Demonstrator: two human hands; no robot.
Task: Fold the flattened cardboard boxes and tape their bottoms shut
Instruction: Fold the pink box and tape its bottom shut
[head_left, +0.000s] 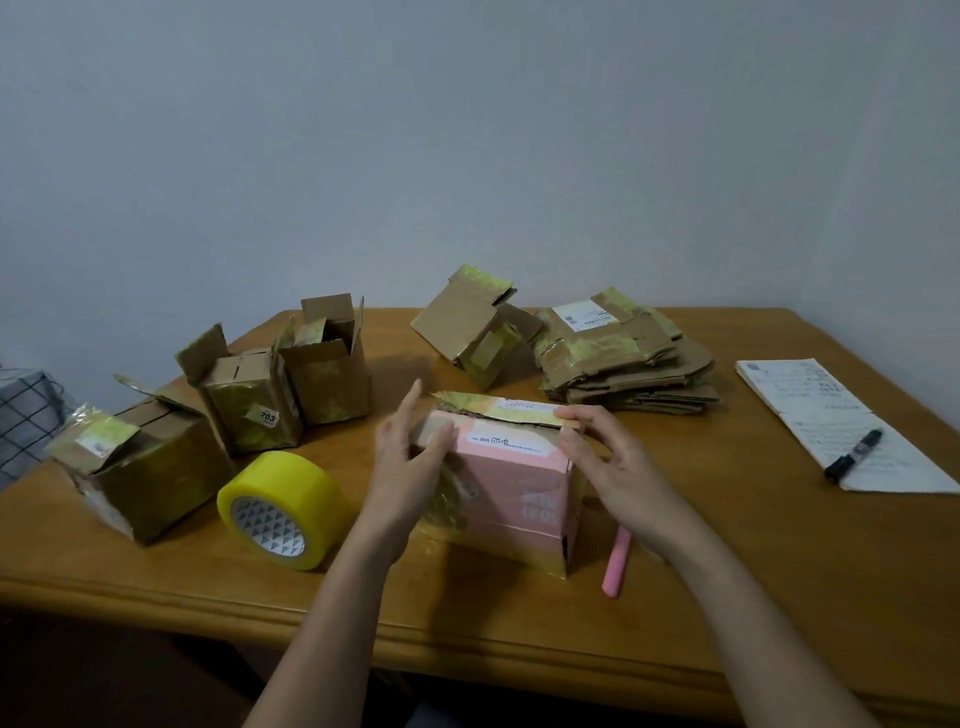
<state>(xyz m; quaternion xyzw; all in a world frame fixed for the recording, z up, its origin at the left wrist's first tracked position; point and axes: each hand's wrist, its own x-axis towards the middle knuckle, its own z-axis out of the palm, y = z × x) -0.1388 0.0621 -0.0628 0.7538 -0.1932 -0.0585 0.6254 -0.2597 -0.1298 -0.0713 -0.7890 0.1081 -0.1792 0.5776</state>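
At the near part of the wooden table (675, 613) a pink rectangular cardboard box (511, 488) is stood upright, and it is held between the two hands. The left hand (410, 457) is pressed with straight fingers on the left end flap, while the right hand (613, 457) is laid on the right upper corner, its fingers lightly curved over the long top flap; whether that flap is really pinched cannot be told. The flaps are being folded inward, so the closing of this side is judged to be the step in hand, and no fresh tape is seen on it yet. For the next move the flaps must be kept down by one hand, and the wide yellow roll of tape (280, 512), just to the left of the box, must be reached by the other. A pink pen-shaped cutter (616, 561) is lying at the right of the box. Farther back, several folded brown boxes (249, 400) are placed at the left, and a stack of flattened cardboard boxes (628, 358) is waiting at the right.
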